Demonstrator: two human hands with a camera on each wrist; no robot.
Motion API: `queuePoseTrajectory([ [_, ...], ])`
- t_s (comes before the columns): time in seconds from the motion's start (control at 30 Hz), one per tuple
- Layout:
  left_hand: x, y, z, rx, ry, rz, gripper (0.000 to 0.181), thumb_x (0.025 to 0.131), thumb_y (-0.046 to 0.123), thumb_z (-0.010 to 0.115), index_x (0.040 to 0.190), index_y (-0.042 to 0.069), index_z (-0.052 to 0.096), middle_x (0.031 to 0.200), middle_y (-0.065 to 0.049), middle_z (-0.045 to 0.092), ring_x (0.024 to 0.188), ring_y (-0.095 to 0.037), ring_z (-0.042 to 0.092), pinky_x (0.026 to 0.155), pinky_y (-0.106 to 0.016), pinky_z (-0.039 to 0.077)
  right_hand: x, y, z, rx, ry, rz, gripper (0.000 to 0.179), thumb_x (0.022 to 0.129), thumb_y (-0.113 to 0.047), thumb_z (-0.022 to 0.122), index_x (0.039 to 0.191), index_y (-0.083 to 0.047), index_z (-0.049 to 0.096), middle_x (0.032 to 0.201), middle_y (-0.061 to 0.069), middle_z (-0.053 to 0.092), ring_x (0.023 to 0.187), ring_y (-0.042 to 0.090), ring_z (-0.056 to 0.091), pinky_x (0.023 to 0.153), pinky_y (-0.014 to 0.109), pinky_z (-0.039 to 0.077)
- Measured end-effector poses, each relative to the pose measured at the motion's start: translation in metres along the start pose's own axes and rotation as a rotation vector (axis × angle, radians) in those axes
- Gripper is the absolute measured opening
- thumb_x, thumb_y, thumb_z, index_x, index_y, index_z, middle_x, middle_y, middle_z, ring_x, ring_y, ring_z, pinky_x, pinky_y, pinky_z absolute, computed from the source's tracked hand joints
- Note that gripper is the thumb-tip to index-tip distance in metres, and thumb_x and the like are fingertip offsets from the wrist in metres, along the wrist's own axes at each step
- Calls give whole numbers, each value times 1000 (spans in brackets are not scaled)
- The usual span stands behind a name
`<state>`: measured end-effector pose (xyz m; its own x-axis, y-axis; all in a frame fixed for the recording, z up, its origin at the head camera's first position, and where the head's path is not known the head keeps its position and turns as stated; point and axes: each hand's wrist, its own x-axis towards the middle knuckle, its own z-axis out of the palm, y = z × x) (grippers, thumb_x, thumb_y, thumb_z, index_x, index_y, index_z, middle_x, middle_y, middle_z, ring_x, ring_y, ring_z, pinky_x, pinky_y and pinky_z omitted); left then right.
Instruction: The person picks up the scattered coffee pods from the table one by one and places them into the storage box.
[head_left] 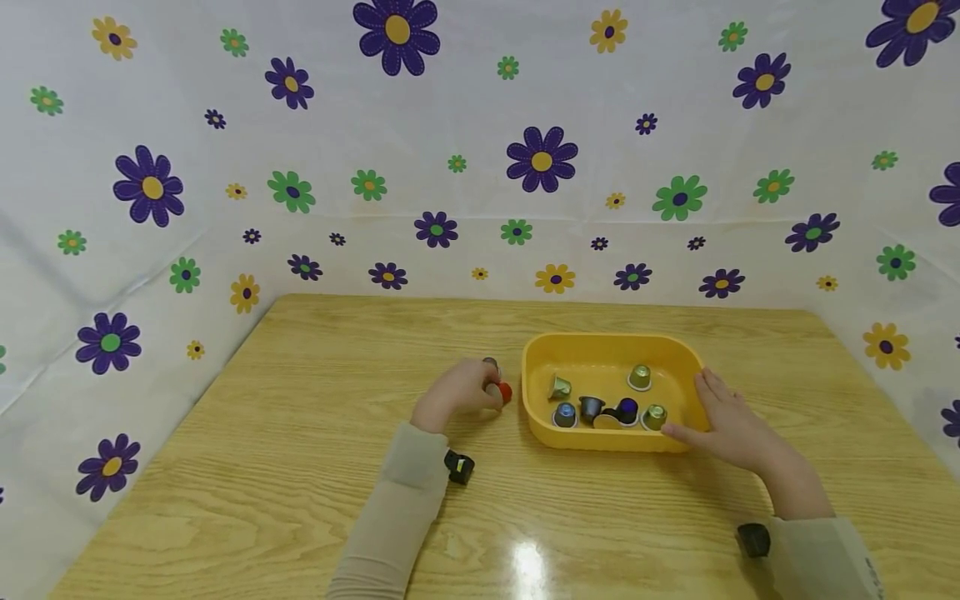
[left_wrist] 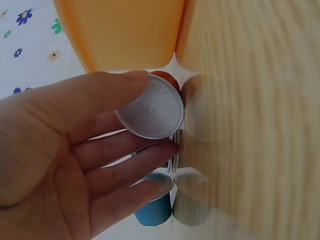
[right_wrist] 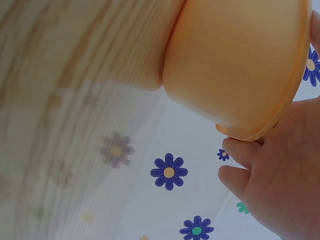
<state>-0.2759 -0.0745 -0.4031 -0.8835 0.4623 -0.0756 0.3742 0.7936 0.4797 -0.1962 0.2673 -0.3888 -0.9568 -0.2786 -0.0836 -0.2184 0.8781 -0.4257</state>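
My left hand (head_left: 467, 389) pinches a red coffee capsule (head_left: 506, 392) between thumb and fingers, just left of the yellow tub (head_left: 603, 442). In the left wrist view this capsule's silver lid (left_wrist: 155, 112) faces the camera. Beyond the lower fingers of that hand stands a blue capsule (left_wrist: 154, 212), partly covered by a fingertip. A dark capsule (head_left: 491, 362) shows behind the hand in the head view. My right hand (head_left: 731, 425) rests against the tub's right end, thumb at the front rim and fairly straight fingers along the side.
Inside the tub lie several capsules, among them a green one (head_left: 640, 377), a blue one (head_left: 566, 414) and a purple one (head_left: 627, 408). The wooden table (head_left: 300, 467) ends at a white cloth (head_left: 450, 100) printed with flowers, behind and on both sides.
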Motion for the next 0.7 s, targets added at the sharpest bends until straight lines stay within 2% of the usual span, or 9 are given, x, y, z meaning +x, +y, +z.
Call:
queuePoseTrajectory([
  [0.1, 0, 3, 1, 5, -3, -5, 13, 67, 18, 57, 79, 12, 55, 71, 3, 49, 60, -12, 42, 52, -22, 35, 0, -1, -1, 0, 4, -6, 93, 69, -56, 42, 122, 9, 1, 126, 25, -4, 113, 34, -4, 87, 48, 1],
  [0.27, 2, 4, 4, 48, -20, 22, 22, 70, 25, 58, 86, 12, 56, 74, 4, 50, 63, -11, 44, 56, -23, 37, -1, -3, -2, -1, 4, -9, 93, 69, -56, 41, 122, 9, 1, 126, 25, -4, 113, 34, -4, 86, 48, 1],
  [0.47, 3, 4, 5, 43, -59, 63, 33, 68, 22, 61, 97, 8, 54, 84, 0, 53, 73, -10, 47, 64, -23, 39, -1, -3, -1, -8, 6, -5, 93, 69, -56, 42, 122, 10, 2, 125, 26, -3, 113, 35, -3, 86, 49, 1],
  [0.7, 3, 9, 7, 28, -71, 126, 29, 73, 20, 56, 99, 8, 53, 91, -2, 53, 79, -13, 49, 67, -24, 39, -2, -3, -2, 7, -3, 5, 93, 69, -56, 41, 122, 9, 1, 126, 25, -5, 113, 35, -4, 86, 49, 1],
])
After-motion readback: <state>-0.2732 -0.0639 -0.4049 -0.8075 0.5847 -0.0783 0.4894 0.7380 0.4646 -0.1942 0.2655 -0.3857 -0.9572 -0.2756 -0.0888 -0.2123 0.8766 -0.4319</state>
